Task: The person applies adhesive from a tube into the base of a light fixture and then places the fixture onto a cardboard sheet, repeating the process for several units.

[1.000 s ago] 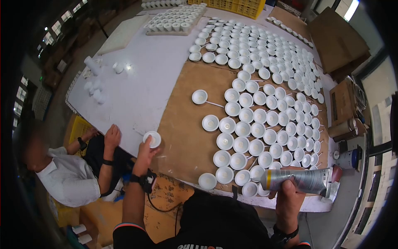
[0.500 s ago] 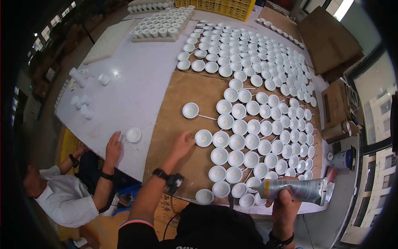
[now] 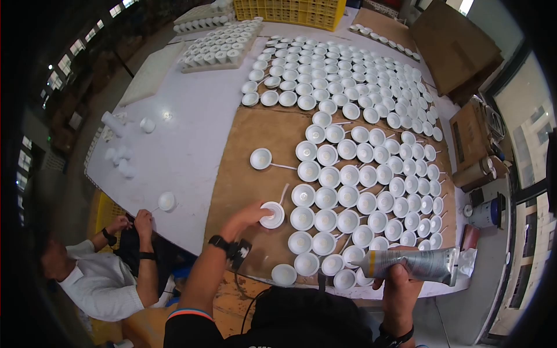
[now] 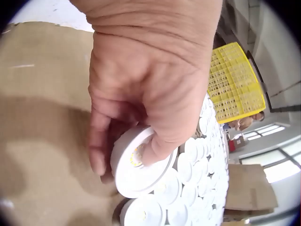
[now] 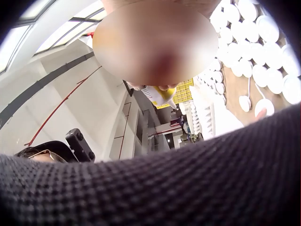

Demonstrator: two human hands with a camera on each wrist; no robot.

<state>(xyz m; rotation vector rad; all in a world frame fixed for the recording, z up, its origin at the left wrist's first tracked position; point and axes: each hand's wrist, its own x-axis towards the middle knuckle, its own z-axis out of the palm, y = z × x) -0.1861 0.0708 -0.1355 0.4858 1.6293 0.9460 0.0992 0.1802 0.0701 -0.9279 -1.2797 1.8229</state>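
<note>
My left hand [image 3: 246,216] pinches a white round LED light housing [image 3: 272,215] over the brown cardboard [image 3: 241,185]. In the left wrist view its thumb reaches inside the rim beside a ring of small yellow LED chips, while the other fingers curl round the outer side of the housing [image 4: 136,176]. A thin white stem extends from it in the head view. At lower right, my right hand [image 3: 400,290] grips a silver squeeze tube [image 3: 418,263] with a yellow band, its nozzle pointing left over the nearest housings. Most of this hand is blurred in the right wrist view.
Rows of similar housings [image 3: 348,174] cover the cardboard's right and far parts. One lone housing [image 3: 261,158] lies left of them. Another person [image 3: 110,278] sits at the left, hands near a housing [image 3: 166,201]. A yellow crate [image 3: 290,13] stands at the back.
My left hand let go of a housing by the other person, moved right and took one from the row's left end. The other person's hands drew back. My right hand still grips the tube.
</note>
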